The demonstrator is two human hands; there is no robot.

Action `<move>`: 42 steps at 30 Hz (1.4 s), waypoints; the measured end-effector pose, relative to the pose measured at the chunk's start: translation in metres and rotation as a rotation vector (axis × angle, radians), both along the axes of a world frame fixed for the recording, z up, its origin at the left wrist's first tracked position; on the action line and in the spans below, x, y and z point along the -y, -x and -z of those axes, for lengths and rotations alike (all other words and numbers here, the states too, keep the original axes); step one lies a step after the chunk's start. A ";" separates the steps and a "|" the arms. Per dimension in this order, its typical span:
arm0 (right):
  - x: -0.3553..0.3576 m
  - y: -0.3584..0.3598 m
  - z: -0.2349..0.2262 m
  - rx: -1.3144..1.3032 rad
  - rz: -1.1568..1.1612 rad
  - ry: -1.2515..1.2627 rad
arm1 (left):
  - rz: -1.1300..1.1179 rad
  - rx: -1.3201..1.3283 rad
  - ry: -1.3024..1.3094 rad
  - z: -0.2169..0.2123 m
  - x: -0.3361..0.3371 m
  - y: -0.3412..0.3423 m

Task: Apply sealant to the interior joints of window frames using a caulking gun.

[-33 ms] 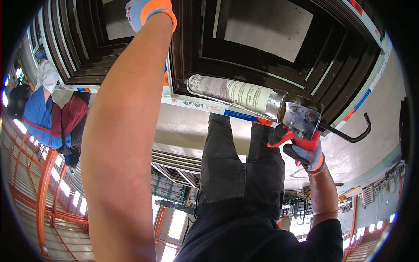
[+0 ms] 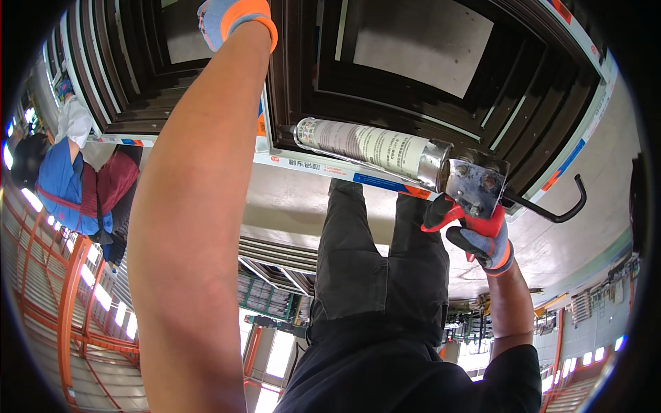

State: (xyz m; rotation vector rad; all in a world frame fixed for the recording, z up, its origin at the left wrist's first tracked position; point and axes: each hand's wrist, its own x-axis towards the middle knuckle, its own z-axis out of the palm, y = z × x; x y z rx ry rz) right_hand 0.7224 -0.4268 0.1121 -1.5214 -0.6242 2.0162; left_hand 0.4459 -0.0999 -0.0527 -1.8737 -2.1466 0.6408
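My right hand, in a grey-blue glove with an orange cuff, grips a caulking gun by its handle below the metal body. Red and black show around the grip. A pale printed sealant tube lies in the gun, its nozzle end pointing left, near an inner corner of a dark brown metal frame. The gun's black hooked rod sticks out to the right. My left hand, in a matching glove, reaches across the frames at the top edge; its fingers are cut off from view.
White printed protective film covers the frame's near edge. More nested brown frames stand to the left. A person in blue clothes is at the far left. Orange steel posts and stacked profiles stand in the hall.
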 end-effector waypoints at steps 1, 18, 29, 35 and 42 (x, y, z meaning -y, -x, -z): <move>-0.002 -0.002 0.001 0.001 0.004 -0.001 | 0.003 -0.019 0.002 -0.002 -0.001 0.000; 0.014 -0.037 0.065 -0.352 0.265 0.189 | 0.513 -0.745 0.636 -0.016 -0.003 -0.002; -0.017 -0.038 0.115 -0.350 0.065 0.032 | 0.247 -0.707 0.497 -0.011 -0.004 -0.001; -0.023 -0.032 0.127 -0.442 0.143 0.054 | 0.057 -0.415 0.223 0.014 -0.020 0.049; -0.025 -0.030 0.130 -0.533 0.175 0.315 | 0.238 -0.737 0.394 -0.003 -0.010 0.019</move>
